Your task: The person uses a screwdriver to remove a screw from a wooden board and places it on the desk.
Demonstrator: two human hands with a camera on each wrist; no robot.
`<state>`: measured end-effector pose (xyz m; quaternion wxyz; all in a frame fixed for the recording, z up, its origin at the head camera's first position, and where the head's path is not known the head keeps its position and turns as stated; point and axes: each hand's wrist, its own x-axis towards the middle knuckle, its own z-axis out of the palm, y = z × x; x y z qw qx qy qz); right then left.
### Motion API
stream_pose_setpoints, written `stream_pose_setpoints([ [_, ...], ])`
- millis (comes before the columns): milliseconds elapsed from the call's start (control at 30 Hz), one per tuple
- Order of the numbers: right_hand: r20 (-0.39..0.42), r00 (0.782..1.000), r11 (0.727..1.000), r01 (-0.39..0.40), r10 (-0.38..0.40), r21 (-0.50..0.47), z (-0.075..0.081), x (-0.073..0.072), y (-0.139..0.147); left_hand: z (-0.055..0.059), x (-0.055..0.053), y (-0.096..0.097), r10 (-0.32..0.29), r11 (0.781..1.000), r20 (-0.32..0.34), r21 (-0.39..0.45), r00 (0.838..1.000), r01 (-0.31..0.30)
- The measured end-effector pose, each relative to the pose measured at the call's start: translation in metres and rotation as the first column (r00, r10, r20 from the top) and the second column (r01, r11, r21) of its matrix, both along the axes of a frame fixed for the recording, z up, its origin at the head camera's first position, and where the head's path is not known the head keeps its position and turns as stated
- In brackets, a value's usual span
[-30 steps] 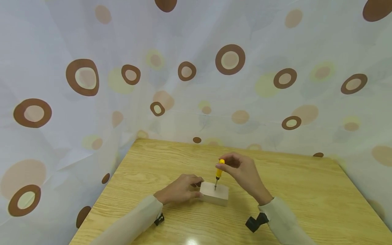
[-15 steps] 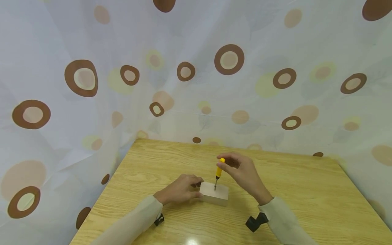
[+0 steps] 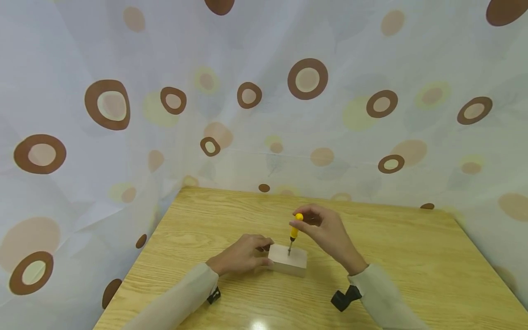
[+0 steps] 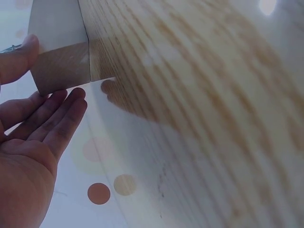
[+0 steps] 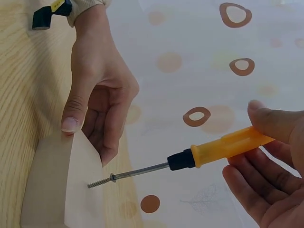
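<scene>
A pale, rectangular wooden block [image 3: 295, 264] lies on the table in the head view. My left hand [image 3: 243, 255] grips its left end, thumb on the near side and fingers at the far side. A metal screw [image 5: 100, 182] stands partly sunk in the block's top, with much of its thread exposed in the right wrist view. The tip of a yellow-handled screwdriver [image 5: 213, 151] meets the screw's head, its shaft leaning slightly. Around the upper handle, my right hand [image 3: 327, 233] pinches with thumb and fingertips. In the left wrist view, the block [image 4: 64, 69] shows its end face between thumb and fingers.
The wood-grain table [image 3: 392, 256] stretches out to both sides of the block. Behind it and along the left hangs a white sheet [image 3: 268, 50] printed with brown rings and dots. A black wrist device [image 3: 345, 298] protrudes below the right sleeve.
My right fingertips shift slightly on the screwdriver handle, and its top tilts a little. The left hand and block hold their place; the head view drifts slightly.
</scene>
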<state>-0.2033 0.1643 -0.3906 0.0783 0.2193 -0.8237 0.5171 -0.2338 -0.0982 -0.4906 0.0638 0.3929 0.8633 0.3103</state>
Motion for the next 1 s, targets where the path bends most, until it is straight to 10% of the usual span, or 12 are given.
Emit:
stream_pose_setpoints([
  [1000, -0.002, 0.997, 0.996, -0.083, 0.084, 0.042, 0.0047, 0.0000, -0.0015, -0.0006, 0.0017, 0.0006, 0.029, 0.999, 0.005, 0.021, 1.000, -0.029],
])
